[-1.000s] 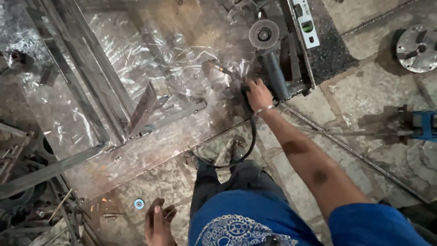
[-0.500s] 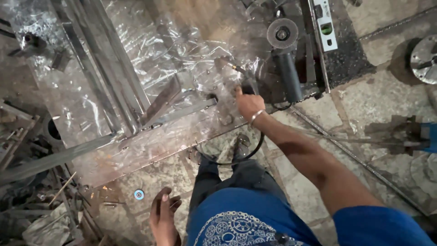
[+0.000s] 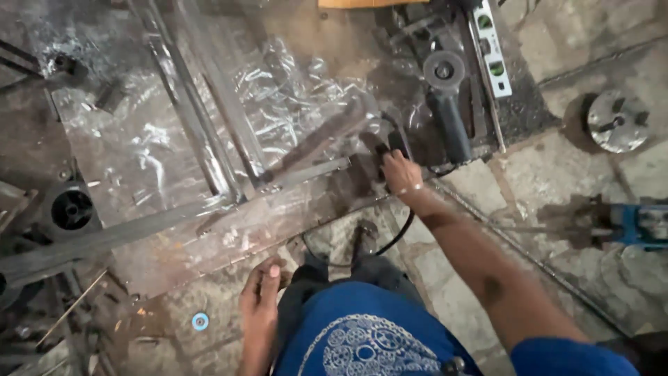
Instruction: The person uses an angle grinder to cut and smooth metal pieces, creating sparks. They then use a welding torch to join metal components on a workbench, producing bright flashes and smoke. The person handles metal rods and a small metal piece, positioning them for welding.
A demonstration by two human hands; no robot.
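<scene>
Down on a stone floor [image 3: 480, 188], seen from above, looking past blue clothing at two bare arms. Right hand [image 3: 400, 173] reaching forward, fingers [image 3: 385, 154] curled closed around a dark plug or connector [image 3: 390, 143] at the end of a black cable [image 3: 396, 233]; exact shape of that piece hard to make out. Cable looping back under the wrist toward the body. Just beyond the right hand, to its right, an angle grinder [image 3: 447, 104] lying on a dark metal plate, disc end pointing away, handle end near the hand but not touching it. Beside the grinder, a pale spirit level [image 3: 492, 52] with green vials. Left hand [image 3: 259, 303] down low, flat on the floor, fingers loosely spread and gripping nothing, near the edge of a metal frame [image 3: 209, 139] wrapped in crinkled clear plastic sheet [image 3: 278, 90]. Small blue disc [image 3: 200, 321] on the floor just left of that hand. Round grey metal wheel [image 3: 616, 120] far right, well apart from both hands. Blue machine part [image 3: 640, 223] at the right edge. Dark round pulley [image 3: 71, 209] at the left, among scrap bars.
</scene>
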